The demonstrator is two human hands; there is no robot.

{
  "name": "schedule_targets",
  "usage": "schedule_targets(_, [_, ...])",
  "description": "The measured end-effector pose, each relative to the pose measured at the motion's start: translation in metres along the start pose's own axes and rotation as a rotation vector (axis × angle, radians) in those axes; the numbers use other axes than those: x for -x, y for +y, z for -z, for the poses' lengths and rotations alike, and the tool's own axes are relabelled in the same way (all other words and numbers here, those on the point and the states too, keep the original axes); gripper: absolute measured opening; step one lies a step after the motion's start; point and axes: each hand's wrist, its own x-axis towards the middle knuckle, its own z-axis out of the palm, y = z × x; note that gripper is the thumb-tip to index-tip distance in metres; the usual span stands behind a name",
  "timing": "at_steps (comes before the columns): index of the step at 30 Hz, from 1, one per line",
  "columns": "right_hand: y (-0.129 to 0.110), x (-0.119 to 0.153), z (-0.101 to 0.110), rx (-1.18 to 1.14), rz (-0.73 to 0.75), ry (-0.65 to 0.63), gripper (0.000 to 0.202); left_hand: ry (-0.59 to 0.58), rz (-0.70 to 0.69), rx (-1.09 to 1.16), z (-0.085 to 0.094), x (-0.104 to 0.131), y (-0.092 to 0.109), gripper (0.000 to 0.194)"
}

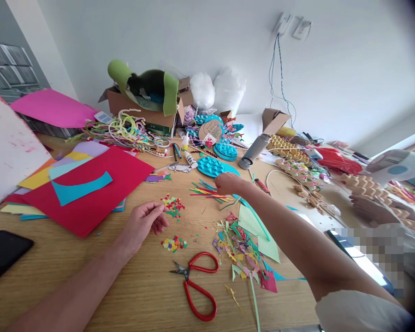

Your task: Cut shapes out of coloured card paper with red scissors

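My left hand (149, 220) hovers over the wooden table beside a pile of small cut paper triangles (173, 206); its fingers are loosely curled and apart, holding nothing. Farther off, my right hand (228, 183) reaches to the near edge of a blue scaly paper oval (212, 167). Its fingers point down and are hidden, so what they hold cannot be made out. Thin coloured paper strips (207, 192) lie just left of that hand. Round paper dots (174, 243) and red-handled scissors (198, 281) rest nearer to me.
Paper scraps (240, 244) lie under my right forearm. Red paper (90, 189) and a phone (7, 251) are at left. A grey flask (254, 151) and glue bottle (191, 160) stand or lie farther back. Another person's hand (373, 210) shows at right.
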Motion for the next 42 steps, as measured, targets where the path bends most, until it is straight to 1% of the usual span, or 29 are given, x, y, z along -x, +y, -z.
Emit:
schedule_targets(3, [0.001, -0.001, 0.005, -0.029, -0.001, 0.016, 0.028, 0.002, 0.006, -0.003, -0.001, 0.000, 0.001, 0.039])
schedule_targets(7, [-0.004, -0.008, 0.010, -0.071, -0.009, 0.033, 0.029, -0.003, 0.014, -0.005, -0.001, 0.000, 0.000, 0.039])
schedule_targets(15, [-0.010, -0.014, 0.013, -0.120, -0.048, 0.052, 0.032, -0.009, 0.005, 0.000, 0.000, 0.000, -0.001, 0.039])
schedule_targets(22, [-0.020, -0.029, 0.006, -0.188, -0.124, 0.085, 0.045, -0.011, 0.002, -0.006, 0.001, -0.001, -0.003, 0.040])
schedule_targets(24, [-0.023, -0.032, 0.006, -0.203, -0.137, 0.093, 0.043, -0.011, 0.001, -0.011, 0.001, -0.001, -0.003, 0.040])
schedule_targets(27, [-0.026, -0.036, 0.009, -0.214, -0.147, 0.096, 0.036, -0.014, 0.003, -0.019, 0.000, -0.001, -0.003, 0.039])
schedule_targets(30, [-0.027, -0.043, 0.013, -0.216, -0.168, 0.098, 0.034, -0.017, 0.003, -0.019, -0.001, -0.001, -0.003, 0.039])
schedule_targets(37, [-0.037, -0.067, 0.025, -0.243, -0.227, 0.093, 0.044, -0.022, 0.007, -0.019, -0.001, -0.001, -0.003, 0.039])
schedule_targets(42, [-0.041, -0.072, 0.027, -0.261, -0.257, 0.092, 0.048, -0.024, 0.002, -0.020, 0.000, -0.002, -0.005, 0.039])
